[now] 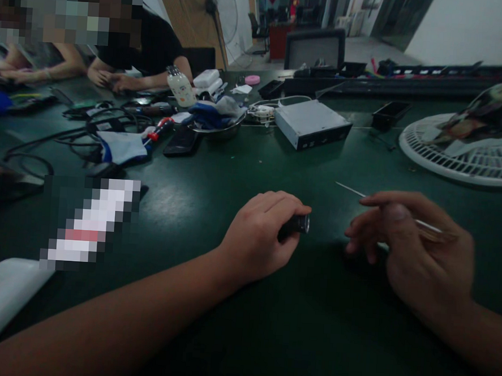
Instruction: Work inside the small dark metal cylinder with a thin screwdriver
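My left hand (pixel 263 234) is wrapped round a small black cylinder (pixel 294 227) with a shiny rim at its right end; the rest of the cylinder is covered by my fingers. To the right, my right hand (pixel 417 249) is closed on a thin screwdriver (pixel 433 226). Its slim metal shaft points left, past my fingertips, and part of its pale, see-through handle shows in the palm. The screwdriver's tip is apart from the cylinder. Both hands are over the dark green table (pixel 217 191).
Ahead lies a grey metal box (pixel 312 123), with a white fan grille (pixel 461 150) on the right. A metal bowl (pixel 220 130) of cloths, a black phone (pixel 181 142), cables and a glove (pixel 123 147) crowd the left. Beyond them sits a person (pixel 153 48). A white object (pixel 6 292) is at lower left.
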The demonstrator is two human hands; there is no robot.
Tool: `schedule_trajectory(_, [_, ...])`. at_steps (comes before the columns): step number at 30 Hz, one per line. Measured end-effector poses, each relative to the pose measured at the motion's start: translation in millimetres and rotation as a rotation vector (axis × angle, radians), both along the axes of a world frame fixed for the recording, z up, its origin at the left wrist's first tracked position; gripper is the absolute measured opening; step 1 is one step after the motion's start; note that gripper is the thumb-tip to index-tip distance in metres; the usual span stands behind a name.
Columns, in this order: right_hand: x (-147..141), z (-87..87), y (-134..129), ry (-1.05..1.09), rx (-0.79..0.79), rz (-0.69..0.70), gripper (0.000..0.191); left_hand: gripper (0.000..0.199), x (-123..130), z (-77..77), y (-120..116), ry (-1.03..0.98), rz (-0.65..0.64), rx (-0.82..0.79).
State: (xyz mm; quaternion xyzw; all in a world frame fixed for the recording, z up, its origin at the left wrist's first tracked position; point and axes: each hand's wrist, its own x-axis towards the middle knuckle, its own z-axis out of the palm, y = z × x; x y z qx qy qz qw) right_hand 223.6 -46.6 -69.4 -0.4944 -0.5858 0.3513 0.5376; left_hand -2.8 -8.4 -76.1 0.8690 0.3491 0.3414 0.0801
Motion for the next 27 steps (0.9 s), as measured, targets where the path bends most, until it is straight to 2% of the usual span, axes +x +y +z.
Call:
schedule_trajectory(5, [6.3,-1.3,5.0,-0.213,-0.076,0.144,0.023,0.036,3.5,2.3,-3.9,-0.026,0.004,-0.032])
schedule_trajectory(10, [8.8,-1.0,7.6,-0.297,-0.051,0.173,0.023,0.034,4.1,3.7,-5.3,-0.022,0.007,-0.050])
schedule_trajectory(16, [7.5,-0.7,6.3,-0.447,0.035,0.072,0.022,0.033,4.2,3.3,-4.9,-0.019,0.007,-0.052])
schedule_trajectory(20, [6.3,-1.7,8.1,-0.569,0.037,0.089,0.029,0.034,5.8,5.2,-5.5,-0.024,0.016,-0.044])
schedule_trajectory(23, [6.6,-2.6,8.4,-0.582,0.011,0.110,0.026,0.034,6.1,6.4,-6.0,-0.019,0.027,-0.056])
schedule_trajectory(27, [7.6,-6.8,7.3,-0.470,0.009,0.116,0.027,0.034,5.3,5.8,-5.7,-0.016,0.031,-0.062])
